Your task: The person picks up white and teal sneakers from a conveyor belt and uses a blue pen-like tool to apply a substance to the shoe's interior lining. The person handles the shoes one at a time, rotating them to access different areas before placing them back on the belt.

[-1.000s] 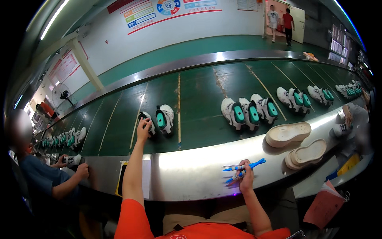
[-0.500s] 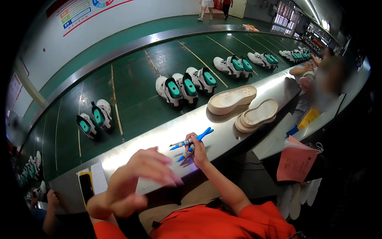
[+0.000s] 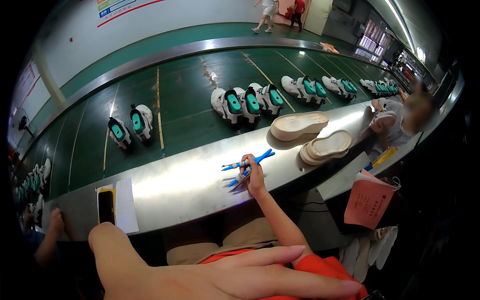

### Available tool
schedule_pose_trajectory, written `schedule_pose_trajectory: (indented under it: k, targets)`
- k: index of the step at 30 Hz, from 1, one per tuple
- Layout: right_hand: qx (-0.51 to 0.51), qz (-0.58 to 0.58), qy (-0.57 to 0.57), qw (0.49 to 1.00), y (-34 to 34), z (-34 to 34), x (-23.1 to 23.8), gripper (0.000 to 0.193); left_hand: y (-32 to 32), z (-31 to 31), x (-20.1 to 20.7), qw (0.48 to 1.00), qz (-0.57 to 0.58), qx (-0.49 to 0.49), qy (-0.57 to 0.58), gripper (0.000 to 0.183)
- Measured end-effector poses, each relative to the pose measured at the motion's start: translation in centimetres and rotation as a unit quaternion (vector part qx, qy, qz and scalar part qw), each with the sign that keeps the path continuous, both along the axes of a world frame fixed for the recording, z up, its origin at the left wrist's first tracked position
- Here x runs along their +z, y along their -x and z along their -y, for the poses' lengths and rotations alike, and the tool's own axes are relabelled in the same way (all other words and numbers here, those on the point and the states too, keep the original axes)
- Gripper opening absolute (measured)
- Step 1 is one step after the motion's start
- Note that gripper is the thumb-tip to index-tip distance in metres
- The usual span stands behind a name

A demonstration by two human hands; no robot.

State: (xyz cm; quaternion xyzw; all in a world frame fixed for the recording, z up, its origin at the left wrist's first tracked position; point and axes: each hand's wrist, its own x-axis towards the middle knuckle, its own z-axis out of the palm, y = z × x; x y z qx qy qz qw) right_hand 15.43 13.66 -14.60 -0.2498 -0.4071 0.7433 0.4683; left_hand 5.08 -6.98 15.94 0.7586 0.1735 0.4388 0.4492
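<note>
My right hand (image 3: 255,176) is closed round several slim blue pens (image 3: 263,156) with pale bands wrapped round them, held just above the metal ledge. The pens cross one another, and their tips stick out on both sides of the fist. Close to the camera, my left hand (image 3: 215,280) reaches across in front of my body with its fingers stretched out and nothing visible in it. Beyond the right hand, a cream shoe sole (image 3: 300,125) lies on the metal ledge (image 3: 185,175), next to a stack of cream soles (image 3: 327,146).
White sneakers with teal inserts (image 3: 252,102) stand in groups on the green conveyor belt (image 3: 185,120). A black phone (image 3: 106,206) and white paper (image 3: 126,205) lie at the ledge's left. A pink booklet (image 3: 370,201) hangs at right. Co-workers sit at both sides.
My left hand has come down and nearer the camera, its fingers now pointing right. The right hand keeps hold of the pens. The whole view has shifted a little.
</note>
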Motion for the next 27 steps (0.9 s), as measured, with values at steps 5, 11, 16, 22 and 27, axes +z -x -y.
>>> schedule_pose_trajectory:
  k: [5,11,16,22,27]
  targets:
    - [-0.01,0.009,-0.018,1.0,0.2,0.1,0.0,0.024,-0.5,2.3,0.4,1.0,-0.009,0.004,0.007,0.019]
    - [-0.009,0.012,-0.035,0.999,0.1,0.2,0.0,0.026,-0.6,4.2,1.4,1.0,-0.013,0.007,0.017,0.017]
    - [-0.004,-0.006,-0.027,1.0,0.7,0.5,-0.2,0.025,-0.3,6.7,2.9,0.999,-0.028,-0.001,0.036,0.018]
    - [-0.045,-0.014,-0.009,0.999,-1.6,0.3,-0.3,0.025,2.0,7.6,3.7,0.999,0.003,-0.028,0.045,0.021]
    - [0.07,-0.058,0.041,0.995,-1.9,-0.2,-0.7,0.025,6.0,3.0,-6.0,0.936,0.095,0.315,-0.126,0.039]
